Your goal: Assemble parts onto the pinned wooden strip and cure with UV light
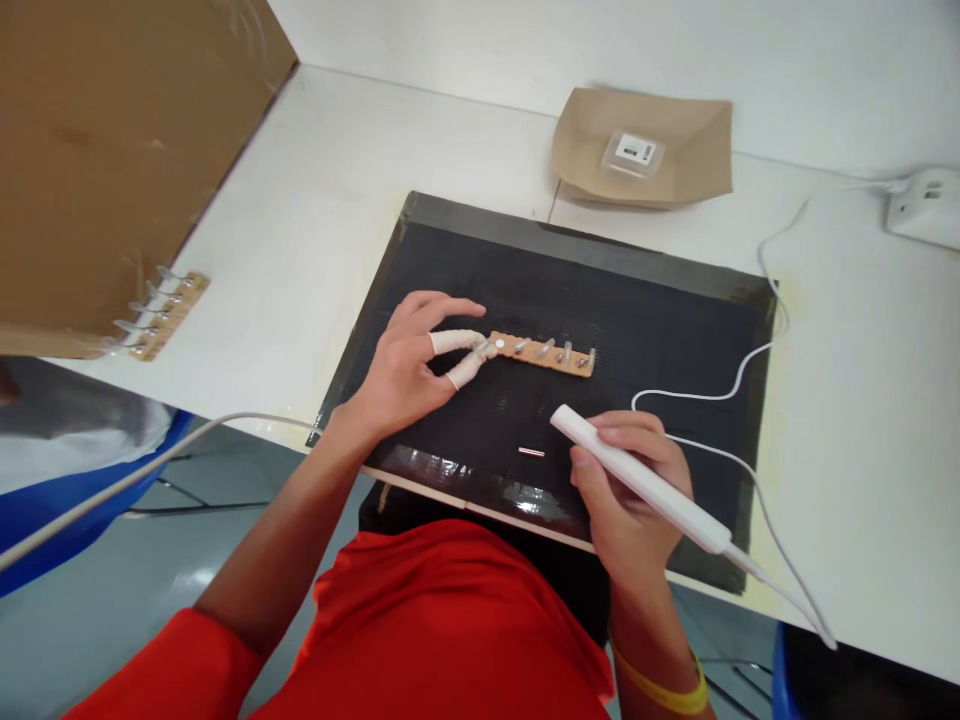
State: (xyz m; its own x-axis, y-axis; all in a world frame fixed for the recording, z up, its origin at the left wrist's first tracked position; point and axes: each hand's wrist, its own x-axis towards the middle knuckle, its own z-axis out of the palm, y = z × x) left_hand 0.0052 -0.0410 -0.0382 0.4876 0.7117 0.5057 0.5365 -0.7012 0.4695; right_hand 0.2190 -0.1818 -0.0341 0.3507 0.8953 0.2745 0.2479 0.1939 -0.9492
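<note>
Left hand [405,360]: thumb and index finger, both in white covers, pinched together on a small clear piece [484,349] at the left end of the brown strip [534,353]; remaining fingers loosely extended. Strip lies on the black board [450,265], more clear pieces along it. Right hand [634,500]: fingers closed around a corded white pen-shaped tool [645,478], tip apart from strip. Short metallic rod [532,452] lies nearby.

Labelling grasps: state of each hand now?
Left hand: closed, apparently pinching a small clear piece by the tan strip.
Right hand: closed, holding the white corded tool.
</note>
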